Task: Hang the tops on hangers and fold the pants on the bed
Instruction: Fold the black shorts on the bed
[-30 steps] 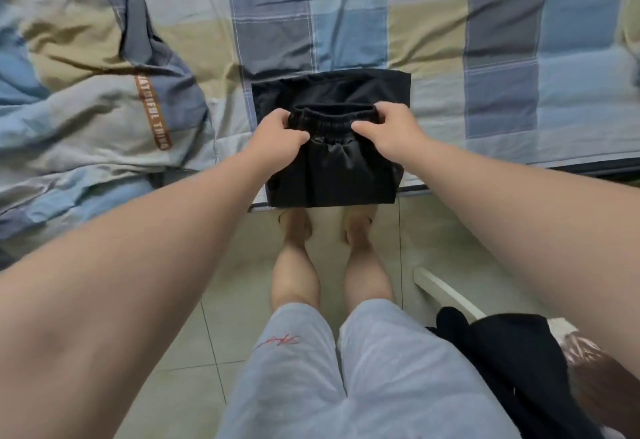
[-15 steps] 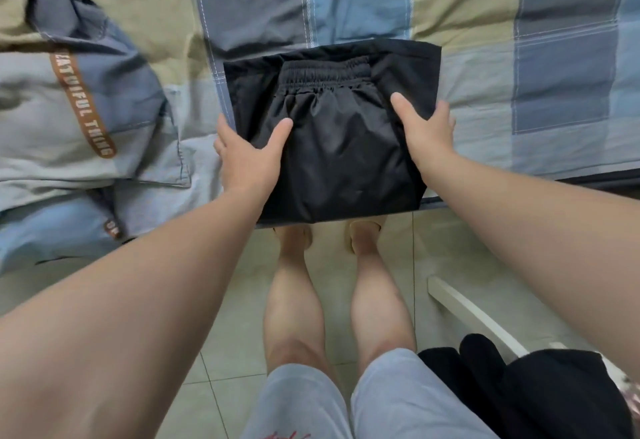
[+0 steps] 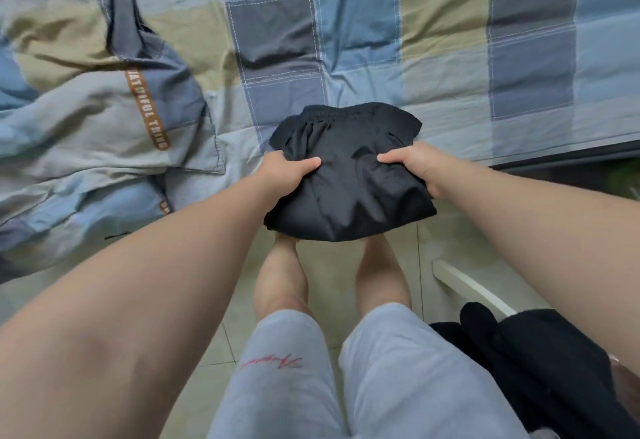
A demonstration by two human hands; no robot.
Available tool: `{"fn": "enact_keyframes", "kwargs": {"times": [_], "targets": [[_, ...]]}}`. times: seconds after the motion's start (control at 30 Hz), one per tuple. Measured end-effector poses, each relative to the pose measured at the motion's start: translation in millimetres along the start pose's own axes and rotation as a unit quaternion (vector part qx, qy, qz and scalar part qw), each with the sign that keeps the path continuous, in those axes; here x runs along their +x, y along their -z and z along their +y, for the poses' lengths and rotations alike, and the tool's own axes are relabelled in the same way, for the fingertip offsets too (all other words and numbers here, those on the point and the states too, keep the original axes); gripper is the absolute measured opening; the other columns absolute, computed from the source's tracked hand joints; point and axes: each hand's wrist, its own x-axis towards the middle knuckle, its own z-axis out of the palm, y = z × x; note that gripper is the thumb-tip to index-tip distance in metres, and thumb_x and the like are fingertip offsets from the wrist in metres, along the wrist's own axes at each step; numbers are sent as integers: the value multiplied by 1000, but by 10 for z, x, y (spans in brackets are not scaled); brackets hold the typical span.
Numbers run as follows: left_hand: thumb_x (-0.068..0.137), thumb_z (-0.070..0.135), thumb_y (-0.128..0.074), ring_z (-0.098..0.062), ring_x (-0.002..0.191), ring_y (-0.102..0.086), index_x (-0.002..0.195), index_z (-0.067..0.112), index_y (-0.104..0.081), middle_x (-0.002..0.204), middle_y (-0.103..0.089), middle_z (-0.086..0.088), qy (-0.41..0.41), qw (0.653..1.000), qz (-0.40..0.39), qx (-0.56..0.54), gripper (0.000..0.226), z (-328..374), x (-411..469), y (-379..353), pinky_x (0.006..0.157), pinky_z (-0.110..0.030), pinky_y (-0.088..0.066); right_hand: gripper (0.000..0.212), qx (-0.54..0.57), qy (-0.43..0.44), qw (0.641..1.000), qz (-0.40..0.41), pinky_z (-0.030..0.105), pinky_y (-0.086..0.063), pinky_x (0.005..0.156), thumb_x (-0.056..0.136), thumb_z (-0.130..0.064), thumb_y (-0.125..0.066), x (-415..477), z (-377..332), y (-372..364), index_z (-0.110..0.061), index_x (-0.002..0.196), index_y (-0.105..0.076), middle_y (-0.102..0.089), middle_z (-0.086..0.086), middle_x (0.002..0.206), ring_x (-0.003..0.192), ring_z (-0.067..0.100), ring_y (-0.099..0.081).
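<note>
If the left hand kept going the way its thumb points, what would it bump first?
Probably the right hand. The left hand grips the folded black shorts, its thumb pointing across them at the right thumb, with only cloth between. Depth is hard to judge.

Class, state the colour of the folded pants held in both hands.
Black; the pants show best in the head view.

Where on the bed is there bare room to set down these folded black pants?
Bare plaid sheet lies beyond the pants and to their right, bordered by the bed's near edge. The left side is crowded by the rumpled quilt.
</note>
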Motion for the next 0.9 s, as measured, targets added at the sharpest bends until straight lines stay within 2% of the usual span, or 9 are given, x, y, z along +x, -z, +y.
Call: {"fn": "enact_keyframes", "kwargs": {"times": [0.1, 0.23, 0.43, 0.53, 0.67, 0.73, 0.83, 0.9], "targets": [[77, 51, -81, -26, 106, -65, 136, 11, -53, 122, -65, -2, 33, 999, -41, 11, 76, -37, -470, 164, 99, -42, -51, 34, -7, -42, 999, -4, 42, -59, 86, 82, -19, -79, -533, 56, 27, -13, 113, -68, -76, 10, 104, 91, 27, -74], [77, 51, -82, -31, 121, -60, 150, 11, -41, 141, -57, -6, 47, 995, -82, 20, 92, -75, -1130, 433, 106, -46, -47, 32, 55, -47, 997, -2, 34, -58, 71, 83, -18, -78, -1311, 221, -31, -11, 113, -69, -78, 9, 97, 82, 24, -76], [73, 53, -85, -31, 113, -65, 146, 12, -46, 134, -62, -8, -9, 993, -92, 71, 92, 107, -1918, 804, 103, -47, -50, 41, 225, 22, 973, 36, 33, -59, 66, 84, -13, -77, -2330, 646, -282, -8, 122, -64, -75, 13, 107, 84, 27, -76], [70, 53, -87, -30, 105, -69, 138, 13, -56, 124, -68, -7, -37, 987, -115, 105, 85, 255, -2195, 872, 100, -47, -53, 31, 311, 60, 947, 44, 35, -59, 73, 87, -12, -74, -2759, 911, -363, -6, 117, -67, -75, 15, 110, 90, 29, -75], [75, 45, -86, -23, 87, -76, 114, 16, -72, 96, -79, -1, -93, 971, -163, 150, 51, 513, -2538, 780, 87, -38, -59, 35, 401, 115, 904, 90, 38, -58, 80, 89, -13, -73, -3264, 1262, -362, -6, 122, -64, -74, 14, 113, 97, 31, -73], [79, 39, -85, -23, 86, -77, 109, 16, -73, 95, -79, -3, -127, 958, -195, 169, 40, 655, -2750, 638, 84, -38, -60, 38, 439, 140, 879, 125, 36, -59, 75, 87, -14, -75, -3516, 1447, -338, -6, 122, -63, -75, 12, 111, 96, 29, -74], [81, 34, -83, -22, 91, -76, 109, 16, -73, 101, -78, -4, -189, 934, -235, 193, 35, 824, -3099, 330, 82, -36, -61, 31, 496, 184, 829, 180, 30, -60, 61, 86, -15, -77, -3884, 1799, -259, -10, 113, -61, -78, 3, 93, 84, 22, -76], [81, 36, -83, -19, 90, -76, 108, 20, -73, 98, -79, 1, -237, 911, -256, 222, 33, 898, -3367, 76, 80, -33, -59, 36, 519, 217, 799, 214, 33, -61, 66, 85, -17, -78, -4107, 2076, -176, -9, 117, -62, -78, 4, 99, 89, 24, -76]]}}
